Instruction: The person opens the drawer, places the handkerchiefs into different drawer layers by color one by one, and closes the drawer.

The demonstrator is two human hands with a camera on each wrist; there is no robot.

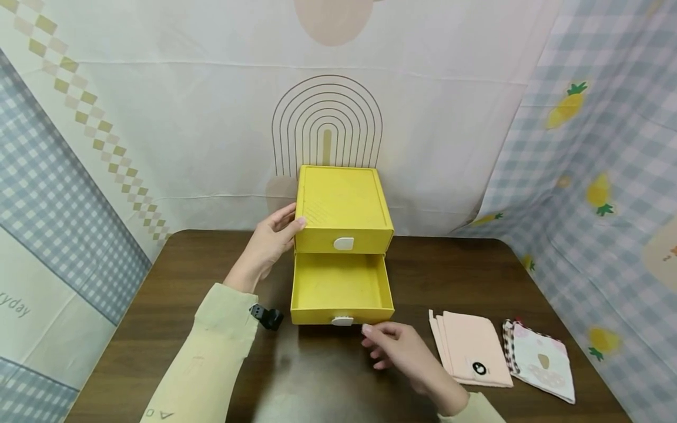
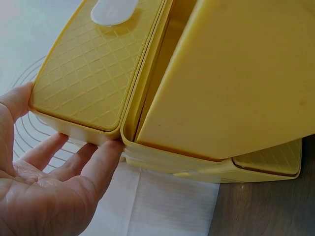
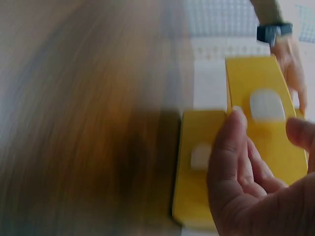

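A yellow drawer cabinet (image 1: 344, 200) with white handles stands at the back of the table. Its middle drawer (image 1: 341, 288) is pulled out and holds nothing; the top drawer is closed. Below it, a lower drawer (image 3: 194, 191) sits closed in the right wrist view. My left hand (image 1: 271, 238) rests against the cabinet's upper left side, the thumb at the front corner and the fingertips along the side (image 2: 78, 135). Just below the right end of the pulled-out drawer's front, my right hand (image 1: 399, 349) hovers with loosely bent fingers, holding nothing. Its wrist view is blurred.
To the right on the dark wooden table (image 1: 211, 376) lie a folded pink cloth (image 1: 471, 346) and a folded white patterned cloth (image 1: 542, 361). A small black device (image 1: 267, 316) is at the left wrist. Patterned fabric hangs behind and on both sides.
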